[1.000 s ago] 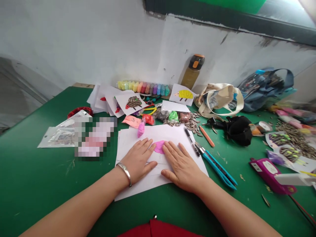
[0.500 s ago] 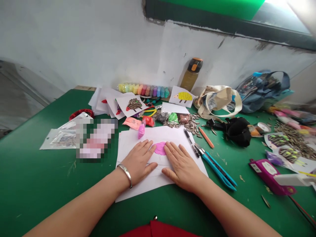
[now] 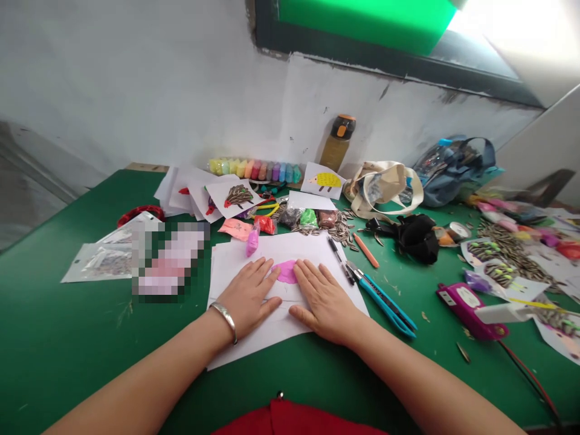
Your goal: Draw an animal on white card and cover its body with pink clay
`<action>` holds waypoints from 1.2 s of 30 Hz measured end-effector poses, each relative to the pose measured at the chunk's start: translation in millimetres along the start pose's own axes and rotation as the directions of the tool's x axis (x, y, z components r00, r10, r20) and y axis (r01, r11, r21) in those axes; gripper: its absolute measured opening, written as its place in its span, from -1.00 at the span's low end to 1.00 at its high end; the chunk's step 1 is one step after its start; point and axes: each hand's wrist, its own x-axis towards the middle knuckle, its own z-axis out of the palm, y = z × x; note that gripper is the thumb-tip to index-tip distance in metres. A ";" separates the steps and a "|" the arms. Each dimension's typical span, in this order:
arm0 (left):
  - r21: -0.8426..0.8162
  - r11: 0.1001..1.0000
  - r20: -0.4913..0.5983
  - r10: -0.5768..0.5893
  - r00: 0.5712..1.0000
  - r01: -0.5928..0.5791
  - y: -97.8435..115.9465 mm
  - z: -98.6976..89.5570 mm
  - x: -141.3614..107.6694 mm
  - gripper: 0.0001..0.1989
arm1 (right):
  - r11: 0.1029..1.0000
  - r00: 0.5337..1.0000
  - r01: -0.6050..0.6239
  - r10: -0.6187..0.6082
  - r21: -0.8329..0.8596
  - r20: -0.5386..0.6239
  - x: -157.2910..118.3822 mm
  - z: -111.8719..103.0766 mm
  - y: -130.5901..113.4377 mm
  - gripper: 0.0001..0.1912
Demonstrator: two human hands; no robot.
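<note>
White paper (image 3: 254, 341) lies on the green table, bearing a flat patch of pink clay (image 3: 285, 272). My left hand (image 3: 250, 296), with a silver bangle at the wrist, rests flat on the sheet, its fingertips at the clay's left edge. On the other side my right hand (image 3: 324, 299) lies flat with fingers spread, its fingertips touching the right edge. Neither hand holds anything. A small bag of pink clay (image 3: 252, 241) sits at the paper's upper edge. Right of the sheet are a black pen (image 3: 341, 260) and a blue tool (image 3: 385, 299).
Bags of clay (image 3: 308, 218) and loose seeds (image 3: 333, 231) lie behind the paper. An orange stick (image 3: 366, 250), a black cloth item (image 3: 417, 238) and a magenta device (image 3: 471, 311) are to the right. A bottle (image 3: 336, 145) stands by the wall.
The view has turned slightly to the right, so the table's things appear further left. Both hands remain flat on the paper beside the pink clay.
</note>
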 end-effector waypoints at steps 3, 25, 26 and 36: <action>0.005 1.000 -0.014 0.019 1.000 -0.019 -1.7 1.2 -2.6 -0.42 | 1.000 1.000 0.004 -0.004 0.023 -0.005 4.4 -10.6 -1.6 -0.16; -0.008 1.000 -0.024 -0.019 1.000 0.019 0.4 -1.3 -8.0 -0.35 | 0.990 0.991 -0.125 0.128 0.069 -0.036 10.9 -2.5 16.9 -0.21; -0.013 1.000 -0.021 -0.025 0.999 0.025 0.4 -1.0 -8.1 -0.35 | 0.992 0.993 -0.119 0.120 0.050 -0.023 10.4 -0.9 19.2 -0.21; -0.061 0.998 -0.023 -0.031 0.999 0.029 -1.0 1.0 -8.3 -0.35 | 0.993 0.995 -0.094 0.095 0.074 -0.004 13.4 0.9 25.9 -0.31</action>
